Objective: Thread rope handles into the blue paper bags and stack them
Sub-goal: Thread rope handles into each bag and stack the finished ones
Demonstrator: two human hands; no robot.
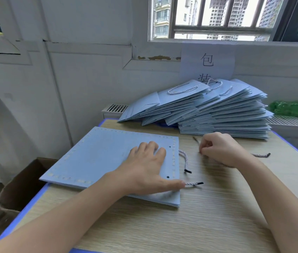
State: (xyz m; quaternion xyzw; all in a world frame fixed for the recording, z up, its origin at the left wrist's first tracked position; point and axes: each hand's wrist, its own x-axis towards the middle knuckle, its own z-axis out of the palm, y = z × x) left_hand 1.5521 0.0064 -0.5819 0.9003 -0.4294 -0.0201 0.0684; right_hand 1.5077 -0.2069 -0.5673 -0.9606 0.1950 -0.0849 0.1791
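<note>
Nearest the camera, 2 bare forearms reach out over the wooden table (208, 216). The left hand (144, 168) lies flat with straight fingers on the blue paper bag (97, 157), the thumb stretched toward the bag's open edge, probably to pin the bag so that it does not slide while rope goes through. This bag lies flat in the middle-left of the table, its mouth edge turned to the right, where 2 punched holes show. A white twisted rope handle (185, 159) comes out from that edge and curls onto the wood, black tip free; a second rope end (193, 183) sticks out just beside the thumb tip. So threading here looks begun but not finished. The right hand (219, 148) hovers a little farther on, fingers curled together as if pinching something; what it grips, if anything, cannot be told. Another rope piece (261, 155) lies just past its wrist. Farther back, by the wall, the stack of finished bags (217, 114) leans in fanned layers, handles showing on top.
</note>
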